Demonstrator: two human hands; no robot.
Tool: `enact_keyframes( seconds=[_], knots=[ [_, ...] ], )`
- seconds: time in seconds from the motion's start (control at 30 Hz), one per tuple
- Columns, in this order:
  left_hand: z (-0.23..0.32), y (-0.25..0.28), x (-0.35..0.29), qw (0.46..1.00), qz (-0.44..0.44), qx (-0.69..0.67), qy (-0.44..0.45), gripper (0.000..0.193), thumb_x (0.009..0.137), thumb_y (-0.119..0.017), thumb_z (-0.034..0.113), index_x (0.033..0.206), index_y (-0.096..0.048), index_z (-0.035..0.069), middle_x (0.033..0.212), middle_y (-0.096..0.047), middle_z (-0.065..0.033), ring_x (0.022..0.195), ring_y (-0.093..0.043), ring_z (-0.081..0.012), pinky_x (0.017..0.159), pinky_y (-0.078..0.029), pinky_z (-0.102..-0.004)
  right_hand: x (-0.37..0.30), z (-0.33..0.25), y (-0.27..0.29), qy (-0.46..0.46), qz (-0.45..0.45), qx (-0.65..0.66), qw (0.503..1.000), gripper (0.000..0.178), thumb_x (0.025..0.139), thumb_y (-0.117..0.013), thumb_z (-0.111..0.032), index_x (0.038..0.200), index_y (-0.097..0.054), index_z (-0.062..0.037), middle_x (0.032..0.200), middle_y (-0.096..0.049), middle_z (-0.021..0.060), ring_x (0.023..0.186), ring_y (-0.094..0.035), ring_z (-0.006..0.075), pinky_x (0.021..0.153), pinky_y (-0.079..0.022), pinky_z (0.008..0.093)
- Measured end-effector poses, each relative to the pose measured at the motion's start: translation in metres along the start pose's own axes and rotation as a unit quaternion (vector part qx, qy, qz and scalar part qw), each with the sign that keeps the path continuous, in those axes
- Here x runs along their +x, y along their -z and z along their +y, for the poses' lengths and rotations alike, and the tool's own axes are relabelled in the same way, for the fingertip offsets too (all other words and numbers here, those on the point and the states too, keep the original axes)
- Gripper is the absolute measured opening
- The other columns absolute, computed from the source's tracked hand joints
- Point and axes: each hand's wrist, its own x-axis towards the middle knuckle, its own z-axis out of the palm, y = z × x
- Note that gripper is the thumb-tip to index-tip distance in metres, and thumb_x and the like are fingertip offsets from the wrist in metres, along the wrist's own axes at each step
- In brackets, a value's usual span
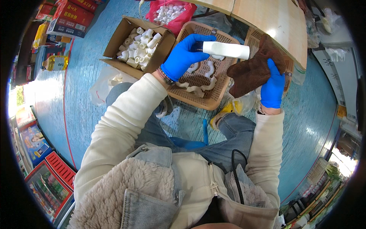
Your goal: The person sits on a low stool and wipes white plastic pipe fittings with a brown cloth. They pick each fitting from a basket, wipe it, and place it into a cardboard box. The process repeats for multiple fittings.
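Note:
My left hand (182,58), in a blue glove, is closed around one end of a short white plastic pipe (228,50), which lies nearly level with its other end pointing right. A dark part shows between the fingers and the pipe; I cannot make out what it is. My right hand (273,86), also gloved in blue, grips a brown cloth (256,68) with the thumb on top. The cloth hangs beside the pipe's free end, close to it. Beneath both hands is a tan plastic basket (182,95) with several curved white pipe fittings (210,69) inside.
At left stands an open cardboard box (124,68) full of white elbow fittings (144,47). Behind it a pink bag (183,21) holds more fittings. A wooden table (267,21) edges the far right, over another basket. A clear plastic bag (101,89) lies by my left knee.

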Motion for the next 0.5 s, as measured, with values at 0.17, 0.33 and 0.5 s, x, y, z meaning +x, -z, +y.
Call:
enact_keyframes(
  seconds=[0.17,0.33,0.5],
  knots=[
    [0.001,-0.003,0.000,1.000,0.009,-0.011,-0.010,0.044,0.080,-0.058,0.001,0.122,-0.047,0.005,0.124,-0.051,-0.0080,0.113,-0.049,-0.0188,0.098,-0.039,-0.0324,-0.004,-0.004,-0.007,0.010,0.003,-0.012,1.000,0.038,0.085,-0.059,-0.021,0.118,-0.053,-0.0037,0.114,-0.056,0.0102,0.103,-0.055,0.0217,0.087,-0.045,0.0336],
    [-0.004,0.000,0.002,0.999,0.034,0.006,-0.028,0.043,0.081,-0.058,0.005,0.122,-0.047,0.004,0.122,-0.052,-0.0094,0.112,-0.050,-0.0197,0.096,-0.042,-0.0335,-0.004,-0.002,-0.008,0.019,-0.008,-0.027,0.999,0.046,0.087,-0.058,-0.028,0.124,-0.047,-0.0033,0.119,-0.053,0.0107,0.106,-0.053,0.0221,0.090,-0.044,0.0343],
    [-0.019,0.011,0.008,0.980,0.070,-0.177,0.063,0.034,0.083,-0.058,0.014,0.114,-0.051,0.003,0.111,-0.057,-0.0110,0.097,-0.057,-0.0218,0.088,-0.046,-0.0370,-0.001,-0.001,-0.004,-0.010,-0.034,0.059,0.998,0.047,0.089,-0.056,-0.023,0.129,-0.040,-0.0040,0.126,-0.047,0.0128,0.112,-0.049,0.0229,0.094,-0.042,0.0358]
  ],
)
